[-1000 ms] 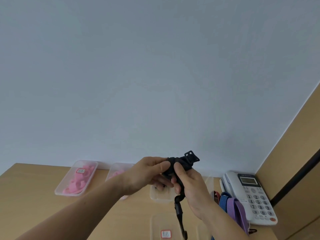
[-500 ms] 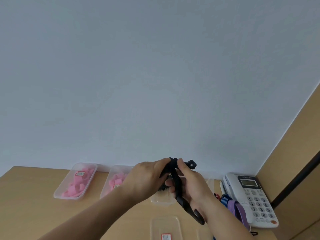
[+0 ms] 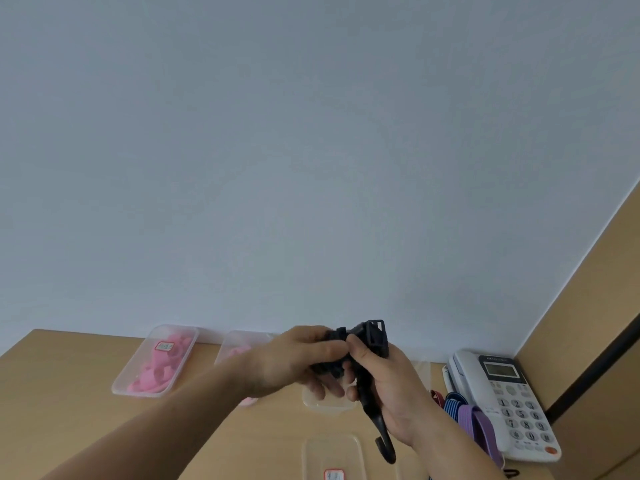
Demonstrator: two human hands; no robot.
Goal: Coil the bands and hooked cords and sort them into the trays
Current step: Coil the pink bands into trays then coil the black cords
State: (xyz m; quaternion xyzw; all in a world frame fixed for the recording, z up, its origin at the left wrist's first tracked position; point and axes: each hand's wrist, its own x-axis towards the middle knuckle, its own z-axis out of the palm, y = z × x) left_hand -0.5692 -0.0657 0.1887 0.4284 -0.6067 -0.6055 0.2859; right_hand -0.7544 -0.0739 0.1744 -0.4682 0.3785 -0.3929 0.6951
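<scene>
Holds black hooked cord [image 3: 366,388] up over the desk [image 3: 69,393] in both hands, against the plain wall [image 3: 311,168]. Grips the wound bundle with left hand [image 3: 294,362], fingers curled under it, thumb on top. Clamps the other side with right hand [image 3: 394,389], thumb pressed onto the bundle, tip to tip with the left thumb. Shows a black plastic end piece poking up above the thumbs. Leaves a loose tail hanging past the right palm, ending in a hook [image 3: 389,452] over the right edge of the near clear tray [image 3: 332,448], red label at its bottom edge. Covers most of the far clear tray [image 3: 329,405] with both hands, contents unreadable. Along the wall to the left: left pink tray [image 3: 138,362] fully in view, second pink tray [image 3: 239,337] half hidden behind the left wrist, both holding pink pieces, probably coiled bands but too blurred to confirm. To the right: striped bands [image 3: 474,417], blue and purple, loose on the desk, touching a white desk phone [image 3: 502,400], partly crossed by the right forearm. Beyond the phone: tan partition panel [image 3: 588,306].
</scene>
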